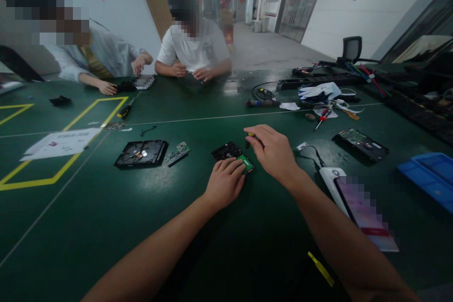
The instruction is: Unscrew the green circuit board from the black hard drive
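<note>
A black hard drive (pixel 226 151) with a green circuit board (pixel 246 163) on its near right part lies on the green table in front of me. My left hand (pixel 225 181) is laid over its near edge, fingers curved onto the board and holding the drive in place. Pinched upright in my right hand (pixel 271 151) is a small screwdriver (pixel 251 134) with yellow and dark parts, just above the drive's right side; its tip is hard to make out. Left of the drive are a loose circuit board (pixel 179 153) and another hard drive (pixel 141 153).
At the right lie a third hard drive (pixel 361 145), a white power bank with a phone (pixel 368 212) and a blue tray (pixel 430 177). Farther back are a red screwdriver (pixel 322 119), a dark electric screwdriver (pixel 264 103) and cables. Two people sit across the table.
</note>
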`<action>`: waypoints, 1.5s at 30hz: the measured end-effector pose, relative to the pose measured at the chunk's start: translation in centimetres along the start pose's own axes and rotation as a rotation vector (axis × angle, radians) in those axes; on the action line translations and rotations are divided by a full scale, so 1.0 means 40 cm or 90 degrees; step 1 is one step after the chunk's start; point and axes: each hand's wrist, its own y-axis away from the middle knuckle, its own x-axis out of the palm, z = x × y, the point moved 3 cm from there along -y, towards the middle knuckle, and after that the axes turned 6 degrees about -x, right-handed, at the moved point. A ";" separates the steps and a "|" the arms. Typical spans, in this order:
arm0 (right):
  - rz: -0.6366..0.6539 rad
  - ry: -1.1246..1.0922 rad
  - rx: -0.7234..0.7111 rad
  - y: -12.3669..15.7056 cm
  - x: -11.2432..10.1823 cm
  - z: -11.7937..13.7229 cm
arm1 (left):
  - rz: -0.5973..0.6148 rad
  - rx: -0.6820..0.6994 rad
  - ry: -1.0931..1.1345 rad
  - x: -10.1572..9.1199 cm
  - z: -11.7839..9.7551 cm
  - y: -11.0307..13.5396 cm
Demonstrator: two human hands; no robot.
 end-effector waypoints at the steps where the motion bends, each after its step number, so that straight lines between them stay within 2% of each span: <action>1: 0.003 0.005 0.005 0.000 0.000 0.000 | 0.000 0.000 -0.001 0.001 0.000 0.001; 7: -0.006 0.055 0.055 0.004 0.003 -0.012 | -0.001 0.002 0.000 -0.001 -0.002 0.001; 12: -0.016 0.056 0.052 0.006 0.001 -0.013 | 0.004 0.000 0.001 -0.007 -0.006 -0.003; 18: 0.015 -0.015 0.003 0.000 0.003 -0.002 | 0.003 -0.002 0.001 -0.005 -0.005 -0.002; 25: 0.020 -0.023 0.010 0.001 0.007 -0.003 | 0.006 -0.003 -0.006 -0.001 -0.003 -0.001; 35: -0.009 0.041 0.050 0.007 0.007 -0.015 | 0.003 -0.002 0.000 -0.002 -0.002 -0.001; 42: 0.014 -0.033 0.000 0.000 0.010 0.001 | 0.007 -0.005 0.003 -0.002 -0.002 -0.002; 45: 0.034 -0.057 0.021 0.001 0.012 0.004 | 0.013 -0.004 0.001 -0.005 -0.004 -0.003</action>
